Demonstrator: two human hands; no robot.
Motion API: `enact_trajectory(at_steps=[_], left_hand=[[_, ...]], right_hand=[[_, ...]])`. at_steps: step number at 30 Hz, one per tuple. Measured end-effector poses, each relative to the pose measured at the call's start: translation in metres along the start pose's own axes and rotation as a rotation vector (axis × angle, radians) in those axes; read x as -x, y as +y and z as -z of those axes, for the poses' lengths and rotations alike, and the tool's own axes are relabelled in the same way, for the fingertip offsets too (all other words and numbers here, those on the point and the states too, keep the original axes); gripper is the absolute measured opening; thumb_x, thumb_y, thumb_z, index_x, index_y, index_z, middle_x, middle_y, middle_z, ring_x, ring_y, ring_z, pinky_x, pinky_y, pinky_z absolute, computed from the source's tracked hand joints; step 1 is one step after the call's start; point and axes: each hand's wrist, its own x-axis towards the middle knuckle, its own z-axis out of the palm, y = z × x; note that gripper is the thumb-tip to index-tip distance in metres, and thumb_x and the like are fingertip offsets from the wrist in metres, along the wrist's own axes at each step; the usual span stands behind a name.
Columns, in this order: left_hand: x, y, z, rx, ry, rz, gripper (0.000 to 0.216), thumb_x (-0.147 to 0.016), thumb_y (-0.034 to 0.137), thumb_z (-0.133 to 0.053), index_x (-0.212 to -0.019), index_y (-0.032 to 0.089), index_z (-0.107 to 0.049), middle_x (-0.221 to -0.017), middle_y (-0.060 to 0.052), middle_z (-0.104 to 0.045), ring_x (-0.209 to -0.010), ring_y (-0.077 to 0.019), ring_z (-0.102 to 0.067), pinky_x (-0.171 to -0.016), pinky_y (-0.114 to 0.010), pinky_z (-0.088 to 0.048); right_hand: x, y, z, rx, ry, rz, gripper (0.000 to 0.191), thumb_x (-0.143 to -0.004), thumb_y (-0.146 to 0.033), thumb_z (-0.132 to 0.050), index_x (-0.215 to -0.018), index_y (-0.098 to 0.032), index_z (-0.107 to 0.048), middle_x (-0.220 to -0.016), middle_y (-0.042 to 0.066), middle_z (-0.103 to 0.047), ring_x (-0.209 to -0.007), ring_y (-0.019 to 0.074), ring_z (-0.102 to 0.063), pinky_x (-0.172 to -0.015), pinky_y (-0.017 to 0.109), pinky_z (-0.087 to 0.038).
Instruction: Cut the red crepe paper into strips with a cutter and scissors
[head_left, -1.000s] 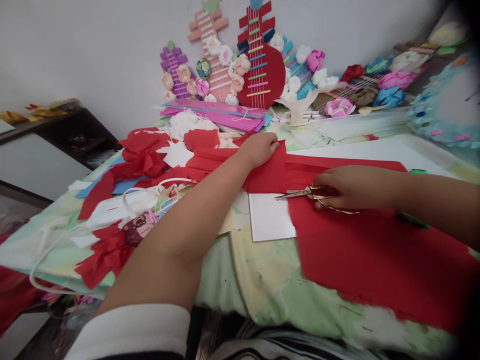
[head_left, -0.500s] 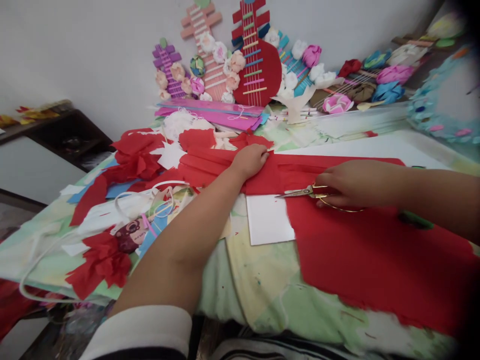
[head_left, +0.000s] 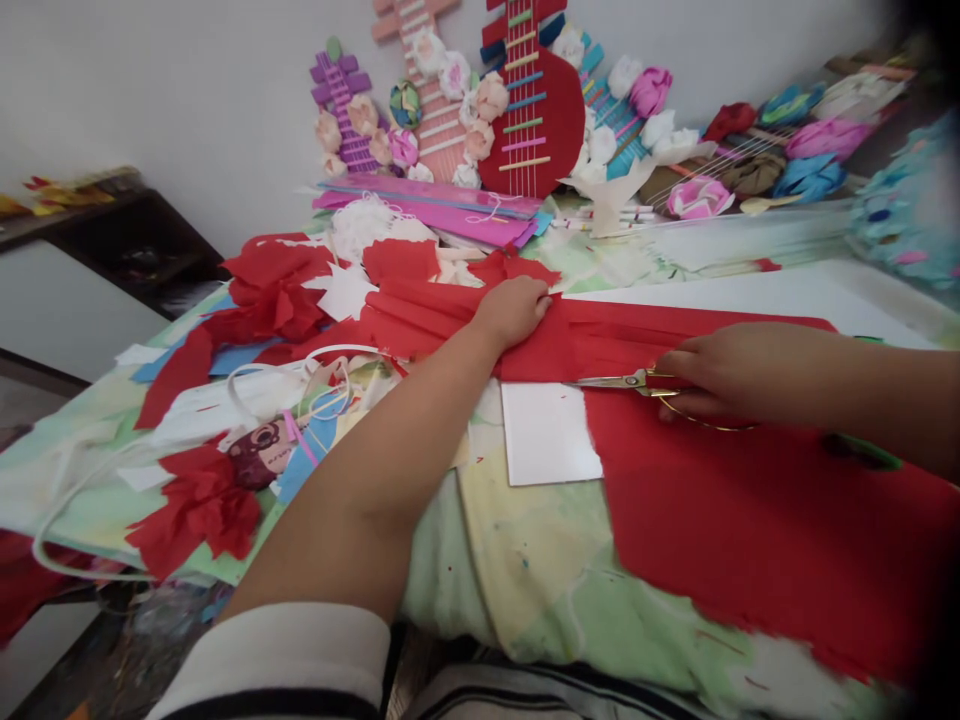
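A long strip of red crepe paper [head_left: 622, 318] lies folded across the middle of the table. My left hand [head_left: 514, 312] rests on it with curled fingers, pinching its upper edge. In my right hand [head_left: 724, 372] is a pair of gold-handled scissors [head_left: 637, 381], their blades pointing left along the strip's lower edge. Below the blades spreads a larger red crepe paper sheet [head_left: 720, 510], reaching toward the table's front right. A white card [head_left: 551, 440] lies partly beneath the red paper.
Red paper flowers [head_left: 202, 510] and a white cord [head_left: 45, 540] lie at left. Several decorated paper lutes, including a red one [head_left: 540, 130], lean on the wall behind. Pink sheets [head_left: 442, 212] lie before them. A dark green object [head_left: 862, 452] sits under my right forearm.
The view has shifted slightly, so most things appear a little further right and higher. The scissor blades look closer together. My left hand stays on the red paper.
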Motion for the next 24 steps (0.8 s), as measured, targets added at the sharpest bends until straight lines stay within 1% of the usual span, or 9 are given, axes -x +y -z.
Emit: enact_trajectory(at_steps=[4, 7, 13, 18, 24], left_hand=[[0.0, 0.0, -0.001, -0.002, 0.001, 0.005, 0.026, -0.088, 0.026, -0.036, -0.091, 0.015, -0.06, -0.098, -0.009, -0.06, -0.087, -0.02, -0.054, -0.075, -0.028, -0.038], [0.0, 0.0, -0.001, -0.003, 0.003, 0.002, 0.026, -0.087, 0.025, -0.037, -0.089, 0.015, -0.06, -0.096, -0.009, -0.06, -0.086, -0.0204, -0.054, -0.074, -0.028, -0.038], [0.0, 0.001, -0.001, -0.002, 0.009, 0.006, 0.025, -0.087, 0.025, -0.037, -0.088, 0.015, -0.06, -0.092, -0.009, -0.061, -0.085, -0.0205, -0.054, -0.073, -0.028, -0.039], [0.0, 0.001, -0.001, 0.009, 0.013, 0.01, 0.024, -0.087, 0.025, -0.038, -0.088, 0.014, -0.06, -0.093, -0.009, -0.06, -0.085, -0.0203, -0.054, -0.074, -0.028, -0.039], [0.0, -0.001, -0.002, 0.046, 0.037, 0.02, 0.021, -0.087, 0.023, -0.041, -0.085, 0.014, -0.059, -0.092, -0.009, -0.061, -0.085, -0.0196, -0.055, -0.074, -0.027, -0.038]], right_hand=[[0.001, -0.004, 0.0, 0.008, 0.025, -0.071, 0.044, -0.077, -0.059, -0.036, -0.078, -0.019, -0.056, -0.065, 0.006, -0.056, -0.052, 0.0162, -0.048, -0.047, 0.028, -0.025], [0.002, -0.007, 0.0, 0.006, 0.029, -0.105, 0.048, -0.072, -0.065, -0.038, -0.077, -0.021, -0.055, -0.063, 0.005, -0.055, -0.052, 0.0167, -0.047, -0.047, 0.028, -0.026], [0.003, -0.013, -0.001, -0.083, 0.017, -0.111, 0.047, -0.074, -0.063, -0.037, -0.076, -0.02, -0.054, -0.069, 0.007, -0.056, -0.056, 0.0169, -0.049, -0.049, 0.029, -0.028], [0.001, -0.015, 0.0, -0.085, 0.026, -0.114, 0.047, -0.073, -0.063, -0.037, -0.077, -0.02, -0.055, -0.066, 0.006, -0.055, -0.055, 0.0167, -0.048, -0.049, 0.029, -0.028], [-0.003, -0.012, -0.004, -0.089, 0.019, -0.117, 0.048, -0.071, -0.068, -0.037, -0.075, -0.024, -0.055, -0.066, 0.003, -0.056, -0.054, 0.0173, -0.049, -0.048, 0.029, -0.029]])
